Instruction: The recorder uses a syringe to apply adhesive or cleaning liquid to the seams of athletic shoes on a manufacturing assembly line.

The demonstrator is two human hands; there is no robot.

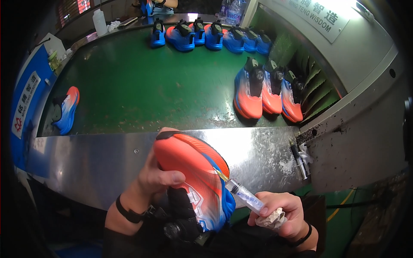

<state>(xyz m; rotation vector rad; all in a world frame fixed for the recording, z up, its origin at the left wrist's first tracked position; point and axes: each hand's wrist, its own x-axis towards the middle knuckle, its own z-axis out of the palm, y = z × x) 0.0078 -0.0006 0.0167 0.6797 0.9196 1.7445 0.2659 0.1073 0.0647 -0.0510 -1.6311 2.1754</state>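
Note:
A sneaker (189, 161) with a coral toe fading into blue is held up over the near metal ledge, tilted with its toe pointing away. My left hand (161, 174) grips it from the left side, thumb on the upper. In my right hand (286, 210) is a clear syringe (245, 197) with a yellowish needle tip. That tip meets or nearly meets the seam between upper and sole on the shoe's right side. The same hand also clasps a crumpled whitish tissue (272, 218) against the syringe's rear end, which it partly hides.
Beyond the metal ledge (94, 155) lies a green belt (137, 90). Several sneakers (183, 38) line its far edge, three sneakers (248, 94) stand at right by the machine housing (352, 146), and one sneaker (68, 112) lies left. Another syringe (299, 161) rests near the housing. A person (165, 6) is at the back.

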